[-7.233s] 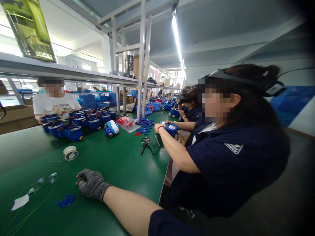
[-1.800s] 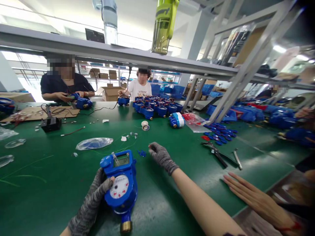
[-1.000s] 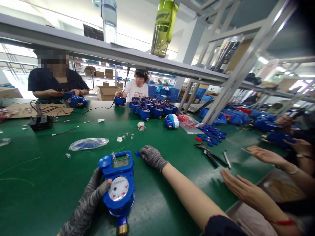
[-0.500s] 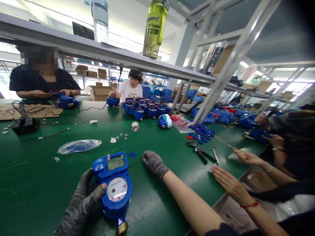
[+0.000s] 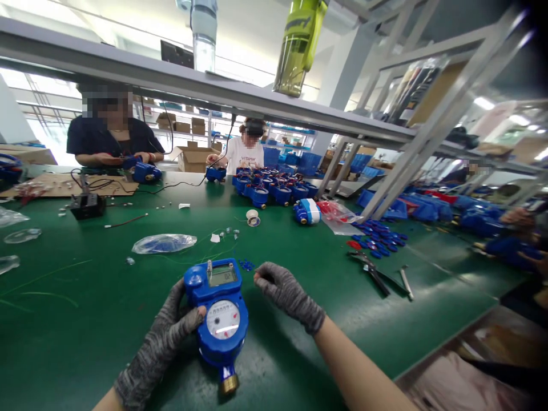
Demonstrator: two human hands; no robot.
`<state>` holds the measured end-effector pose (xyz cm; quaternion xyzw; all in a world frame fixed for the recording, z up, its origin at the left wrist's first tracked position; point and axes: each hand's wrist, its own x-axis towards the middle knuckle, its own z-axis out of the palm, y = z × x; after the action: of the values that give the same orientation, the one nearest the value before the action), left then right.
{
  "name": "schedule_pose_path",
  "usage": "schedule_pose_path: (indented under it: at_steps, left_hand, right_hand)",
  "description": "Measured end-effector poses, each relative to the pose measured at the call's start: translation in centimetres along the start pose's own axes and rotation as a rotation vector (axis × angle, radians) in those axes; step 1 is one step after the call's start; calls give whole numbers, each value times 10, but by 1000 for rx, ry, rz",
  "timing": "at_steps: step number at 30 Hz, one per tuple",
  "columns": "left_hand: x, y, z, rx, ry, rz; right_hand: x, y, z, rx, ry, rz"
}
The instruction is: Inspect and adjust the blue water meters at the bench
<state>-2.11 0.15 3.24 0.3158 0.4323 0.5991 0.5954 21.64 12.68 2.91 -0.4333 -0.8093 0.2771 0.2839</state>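
Note:
A blue water meter (image 5: 219,313) with a round dial, a small display and a brass end lies on the green table (image 5: 64,319). My left hand (image 5: 173,328), in a grey glove, grips the meter's left side with the thumb on its face. Just right of the meter's top, my gloved right hand (image 5: 285,292) rests on the table with its fingers curled; whether they pinch anything is hidden. Small blue bits (image 5: 246,264) lie just beyond the meter.
A clear plastic bag (image 5: 163,243), a wire spool (image 5: 253,217), pliers (image 5: 371,270), blue caps (image 5: 381,235) and a cluster of blue meters (image 5: 274,191) lie farther off. Two people work across the table. A shelf rail (image 5: 214,94) runs overhead.
My view swung back left, so the neighbour's hands at the right edge dropped out of view. My right hand moved closer to the meter's top. My left hand kept its hold.

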Motion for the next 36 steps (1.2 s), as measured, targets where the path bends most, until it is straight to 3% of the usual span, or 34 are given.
schedule_pose_path:
  at_steps: [4,9,13,18,22,27,34,36]
  left_hand:
    - [-1,1,0,-18,-26,19]
    - [1,1,1,-37,-33,8]
    - [0,0,0,-46,-44,20]
    - [-1,2,3,-47,-29,45]
    - [-2,4,7,-72,-16,24]
    - [0,4,5,-83,-22,2]
    - [-2,7,9,-92,-11,-33]
    - [-2,5,9,-84,12,-34]
  right_hand:
    - [-13,-56,-5,-9,-79,-170]
    - [-7,-78,-8,-243,-151,-142]
    - [-5,-83,-7,-355,-169,-159]
    - [-10,-85,-5,-489,-171,-291]
    - [-22,-80,-9,-494,-208,-393]
    - [-37,-70,-8,-490,-158,-390]
    - [-48,-66,2,-244,-59,-249]
    - [-44,-53,3,-84,-96,-207]
